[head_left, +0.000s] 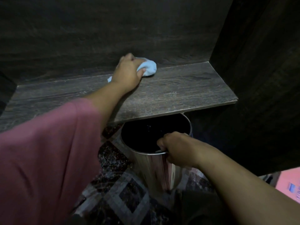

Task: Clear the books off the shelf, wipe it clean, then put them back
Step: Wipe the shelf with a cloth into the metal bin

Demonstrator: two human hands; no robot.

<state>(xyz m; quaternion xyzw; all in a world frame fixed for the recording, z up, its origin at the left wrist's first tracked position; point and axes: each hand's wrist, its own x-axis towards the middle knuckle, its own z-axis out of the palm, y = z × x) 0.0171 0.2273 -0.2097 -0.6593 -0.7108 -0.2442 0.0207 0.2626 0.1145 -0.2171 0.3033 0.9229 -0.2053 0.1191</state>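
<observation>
The dark wooden shelf [178,93] runs across the middle of the view with no books on it. My left hand [128,72] presses a bunched light-blue cloth [148,68] onto the shelf near its back edge, against the dark back panel. Below the shelf's front edge stands a shiny steel bin [154,168], its dark inside open to view. My right hand [177,150] is closed around the near rim of the bin. No books show anywhere in the frame.
A dark wooden side wall [259,78] closes the shelf on the right. The floor [123,192] is patterned tile in dark and grey. A pink object [290,184] shows at the lower right corner. My pink sleeve fills the lower left.
</observation>
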